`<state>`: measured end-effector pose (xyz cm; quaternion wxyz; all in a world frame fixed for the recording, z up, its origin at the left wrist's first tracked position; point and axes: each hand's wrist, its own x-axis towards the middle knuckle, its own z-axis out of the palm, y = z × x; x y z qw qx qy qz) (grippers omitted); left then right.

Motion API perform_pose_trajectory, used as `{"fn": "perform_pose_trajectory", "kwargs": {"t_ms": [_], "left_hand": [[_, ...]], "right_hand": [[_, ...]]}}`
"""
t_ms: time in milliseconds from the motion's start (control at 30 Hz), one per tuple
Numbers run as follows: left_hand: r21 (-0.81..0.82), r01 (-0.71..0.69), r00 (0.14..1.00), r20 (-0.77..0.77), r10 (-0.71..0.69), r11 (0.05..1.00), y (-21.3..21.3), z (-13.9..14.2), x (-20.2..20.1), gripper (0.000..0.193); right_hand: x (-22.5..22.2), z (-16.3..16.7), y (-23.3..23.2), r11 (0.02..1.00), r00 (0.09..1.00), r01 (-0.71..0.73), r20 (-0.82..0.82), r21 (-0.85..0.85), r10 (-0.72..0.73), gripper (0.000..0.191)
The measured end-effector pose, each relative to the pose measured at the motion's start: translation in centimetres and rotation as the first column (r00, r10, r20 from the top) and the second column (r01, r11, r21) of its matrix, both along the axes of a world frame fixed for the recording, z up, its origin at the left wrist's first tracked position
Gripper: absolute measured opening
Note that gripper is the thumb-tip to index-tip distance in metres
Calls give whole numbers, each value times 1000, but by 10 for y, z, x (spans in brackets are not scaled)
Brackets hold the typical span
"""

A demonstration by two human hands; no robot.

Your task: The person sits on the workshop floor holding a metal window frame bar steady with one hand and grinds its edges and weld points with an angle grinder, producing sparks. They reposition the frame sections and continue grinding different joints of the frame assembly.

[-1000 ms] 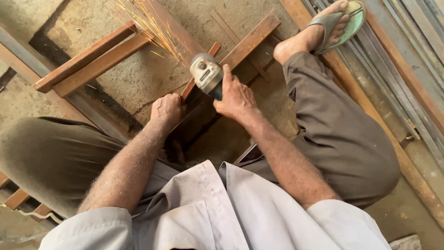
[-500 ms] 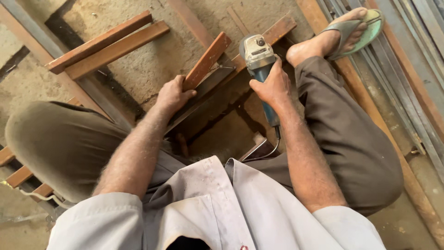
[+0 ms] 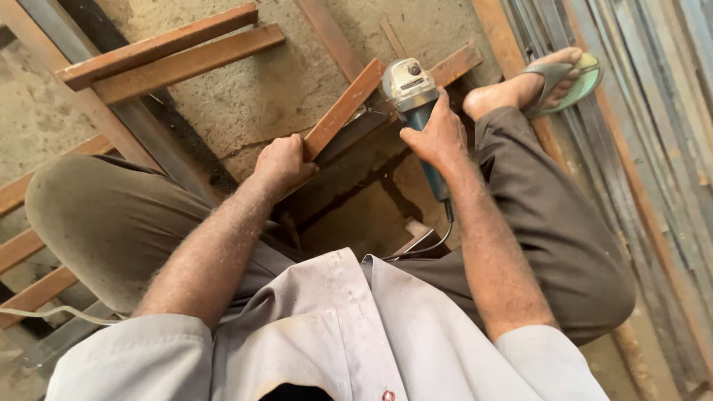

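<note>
Grinder (image 3: pixel 416 96) lifted up-frame since earlier; right hand (image 3: pixel 438 137) wraps it, left hand (image 3: pixel 284 162) clamps stiff, heavy rusty bar (image 3: pixel 343 110) low end.

The left hand (image 3: pixel 282 162) grips the near end of a short bar (image 3: pixel 343 108) that slants up and away to the right. Just right of the bar's far end sits the grinder (image 3: pixel 413 96), with the right hand (image 3: pixel 438 135) wrapped around its body; its cord (image 3: pixel 438 238) runs back toward the person. Both lie between the person's knees, over the concrete floor (image 3: pixel 260 96). Two bars (image 3: pixel 171 56) lie side by side to the far left. Right of the grinder rests a foot in a sandal (image 3: pixel 561 78), beside long strips (image 3: pixel 639 148) along the right edge.
</note>
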<state>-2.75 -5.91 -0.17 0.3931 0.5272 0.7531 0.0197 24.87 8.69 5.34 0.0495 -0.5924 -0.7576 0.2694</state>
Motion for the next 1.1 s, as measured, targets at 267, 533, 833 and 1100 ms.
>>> {"fn": "perform_pose_trajectory", "kwargs": {"t_ms": [267,533,833,1100], "left_hand": [[98,-31,998,52,26,995,-6,-18,-4,38],[95,-31,998,65,25,995,-4,-26,-4,31],[46,-188,918,363,159,981,-5,5,-70,49],[-168,120,991,76,-108,978,-17,11,-65,41]], "right_hand": [[-41,-2,8,1000,989,8,148,-4,-8,98],[-53,0,8,999,978,-14,207,32,7,100],[-50,-7,-31,995,989,-91,125,46,85,104],[-49,-3,-57,990,977,-140,164,9,137,106]]}}
